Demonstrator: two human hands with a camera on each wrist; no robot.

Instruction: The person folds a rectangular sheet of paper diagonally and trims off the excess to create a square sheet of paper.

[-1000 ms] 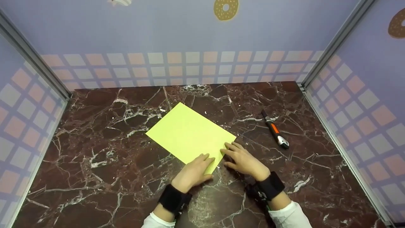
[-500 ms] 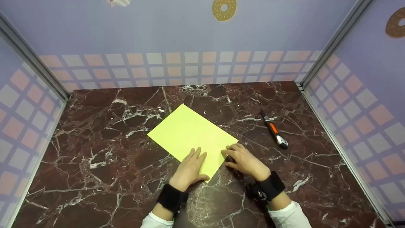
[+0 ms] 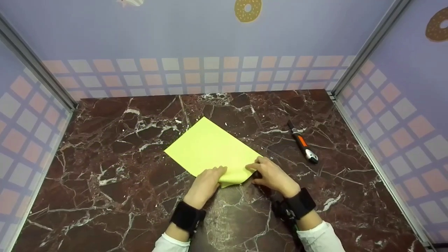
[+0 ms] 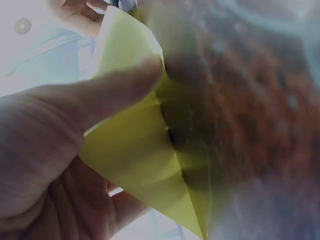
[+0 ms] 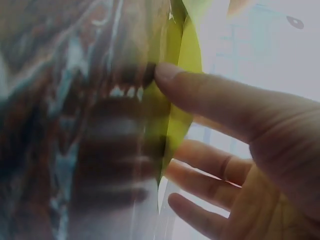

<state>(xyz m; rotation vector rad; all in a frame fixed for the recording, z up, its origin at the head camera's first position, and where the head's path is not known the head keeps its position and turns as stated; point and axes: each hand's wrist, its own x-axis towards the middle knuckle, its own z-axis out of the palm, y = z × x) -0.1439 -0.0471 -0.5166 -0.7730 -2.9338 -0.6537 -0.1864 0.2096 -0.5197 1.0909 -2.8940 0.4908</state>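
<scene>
A sheet of yellow paper (image 3: 210, 147) lies at an angle on the marbled table, its near edge lifted and bent upward between the hands. At the sheet's near left edge, my left hand (image 3: 203, 185) pinches the paper; in the left wrist view the thumb (image 4: 125, 87) crosses one face while fingers reach behind. My right hand (image 3: 274, 176) holds the right-hand edge near the corner. Its thumb (image 5: 200, 90) presses the edge of the paper in the right wrist view, with the other fingers on the far side, loosely bent.
To the right of the sheet lies a black and orange utility knife (image 3: 303, 143). The dark red marble tabletop (image 3: 105, 196) has white veins and small pale specks. Patterned panels (image 3: 210, 42) close in the back and both sides.
The left hand has gone from lying flat on the paper to gripping its near edge, which has curled up from the table. The sheet has shifted slightly right; the right hand stays at its edge.
</scene>
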